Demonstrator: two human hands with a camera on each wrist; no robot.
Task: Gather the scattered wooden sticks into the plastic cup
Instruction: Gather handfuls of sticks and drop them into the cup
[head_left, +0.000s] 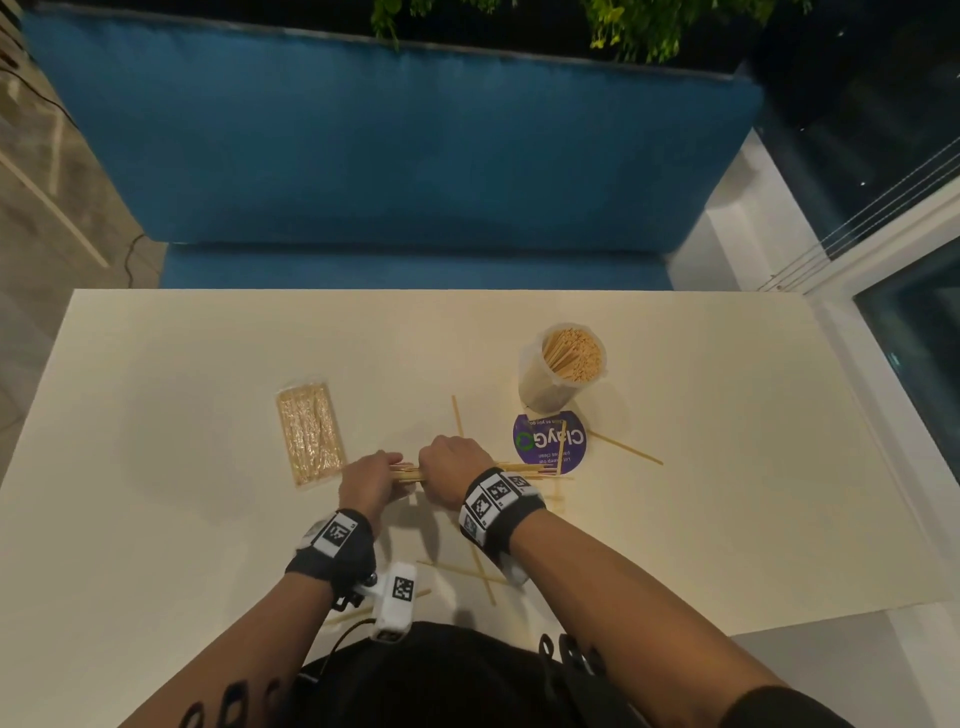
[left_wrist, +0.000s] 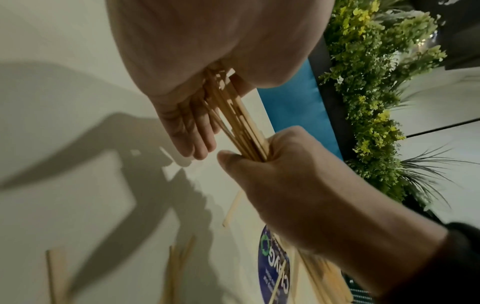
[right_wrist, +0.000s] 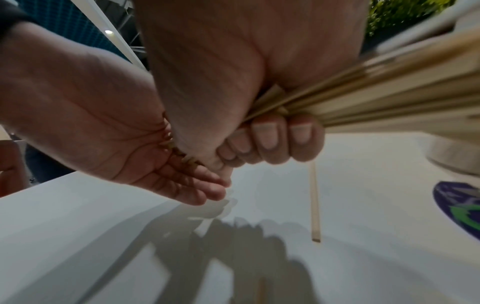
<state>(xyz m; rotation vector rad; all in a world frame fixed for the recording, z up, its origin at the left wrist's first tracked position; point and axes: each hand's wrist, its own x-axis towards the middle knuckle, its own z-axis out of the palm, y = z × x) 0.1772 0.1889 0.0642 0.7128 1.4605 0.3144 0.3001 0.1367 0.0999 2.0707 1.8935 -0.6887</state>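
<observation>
Nearest the person, a few loose wooden sticks (head_left: 480, 574) lie crossed on the white tabletop (head_left: 156, 415), just ahead of the dark clothing at the bottom of the head view and partly under the forearms. Both wrists carry black bands with square printed markers.

A little farther out, the two hands meet over the middle of the tabletop. The right hand (head_left: 454, 467) has its fingers (right_wrist: 270, 137) curled tight round a bundle of sticks (left_wrist: 241, 121), held roughly level, with the long end sticking out to the right over the tabletop. The left hand (head_left: 370, 480) is flat and open, fingers straight and together, its palm pressed against the left ends of the bundle; the right wrist view shows the stick tips touching that palm. The left hand grips nothing.

To the left of the hands lies a clear packet (head_left: 310, 433) filled with pale thin sticks. To the right, a round purple sticker (head_left: 550, 439) with white lettering lies on the tabletop, with one stick lying across it and another long stick (head_left: 626, 448) lying at an angle just beyond its right edge. One more stick lies between the hands and the sticker, pointing away.

Just behind the sticker stands the plastic cup (head_left: 558, 374), upright and packed with sticks standing on end.

Beyond the far edge of the tabletop runs a blue cushioned bench (head_left: 389, 156), with green foliage (head_left: 634, 21) above it.
</observation>
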